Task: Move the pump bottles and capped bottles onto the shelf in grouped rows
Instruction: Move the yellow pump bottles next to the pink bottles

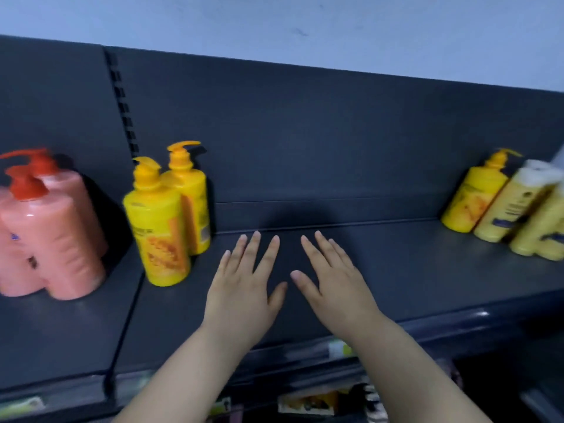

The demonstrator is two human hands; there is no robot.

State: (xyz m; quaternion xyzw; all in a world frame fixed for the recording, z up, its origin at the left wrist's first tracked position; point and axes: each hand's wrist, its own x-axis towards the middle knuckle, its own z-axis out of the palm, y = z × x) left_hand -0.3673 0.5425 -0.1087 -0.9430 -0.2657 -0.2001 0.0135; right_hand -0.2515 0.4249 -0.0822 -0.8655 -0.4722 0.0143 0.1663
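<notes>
Head view: dark shelf [396, 270] with a dark back panel [305, 132], pale wall [274, 19] above. Left hand [244, 288] and right hand [332, 288] lie side by side over the bare middle of the shelf, palms down, fingers straight and spread, thumbs nearly meeting; neither holds anything. Cannot tell whether the palms touch the surface. Left of the left hand: two yellow pump bottles [158, 233], upright, one behind the other and touching, near the seam between shelf sections. Further left, on the adjoining section: a cluster of pink pump bottles [58, 239] with red pumps, upright, packed close; blurred, count uncertain. Far right, well apart from the hands: a single yellow pump bottle [474, 199] at the back, with pale yellow capped bottles [512, 209] just beside it, running toward the frame edge; their white caps are blurred. Label strips [308, 404] show along the front edge below the shelf, print unreadable.
</notes>
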